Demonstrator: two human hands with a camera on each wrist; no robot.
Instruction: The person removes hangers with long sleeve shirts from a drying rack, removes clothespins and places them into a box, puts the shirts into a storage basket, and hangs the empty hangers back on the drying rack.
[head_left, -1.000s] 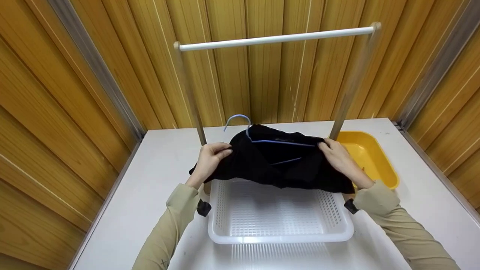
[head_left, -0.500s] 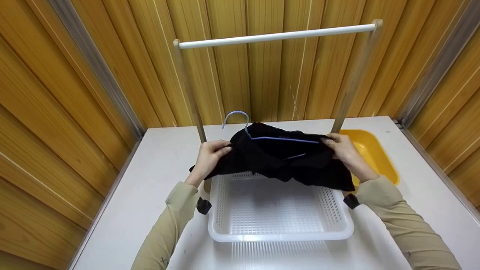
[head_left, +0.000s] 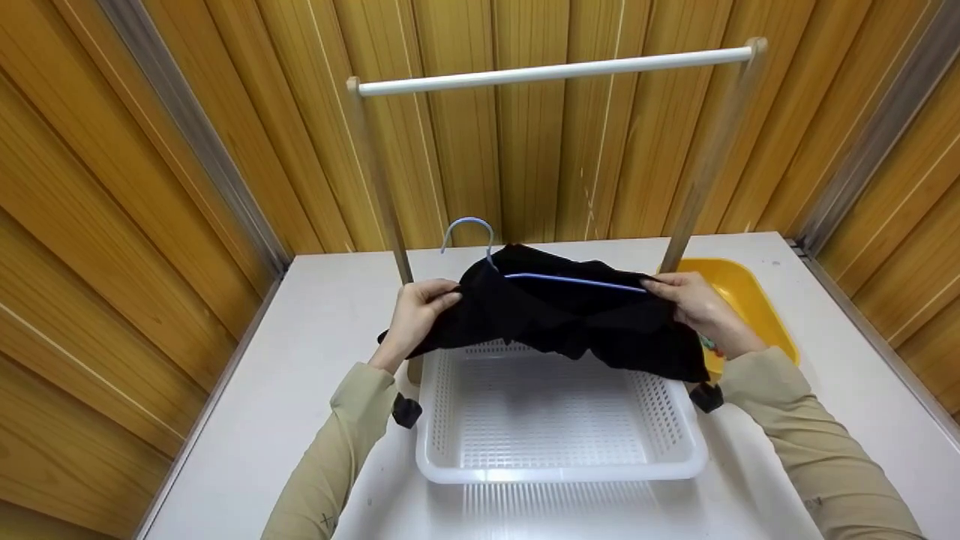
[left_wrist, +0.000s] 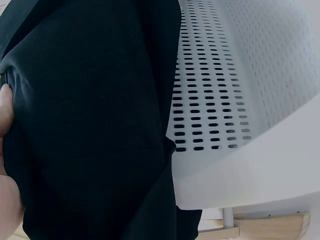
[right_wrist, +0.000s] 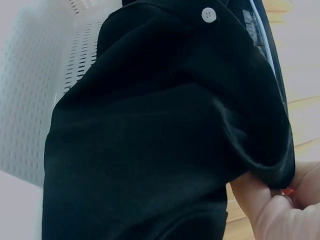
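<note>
A black shirt (head_left: 525,307) is held up over the far part of a white basket (head_left: 562,474). A blue hanger (head_left: 577,282) sits inside the shirt, its hook rising from the collar area. My left hand (head_left: 420,311) pinches the shirt's left shoulder between thumb and fingers. At the other shoulder, my right hand (head_left: 701,304) grips the cloth by the hanger's end. A white button (right_wrist: 209,15) shows on the shirt in the right wrist view. The hanger's left arm and lower bar are hidden by the cloth.
Behind the basket stands a rack with a white rod (head_left: 555,73) on wooden posts. A yellow tray (head_left: 776,330) lies at the right, with small coloured things partly hidden by my right wrist. Wood-panelled walls (head_left: 525,165) surround the white table (head_left: 300,360).
My right hand has shifted slightly right and changed its hold on the shoulder. The hanger's hook has moved a little up and left, and its lower bar is now covered. The left hand barely moved.
</note>
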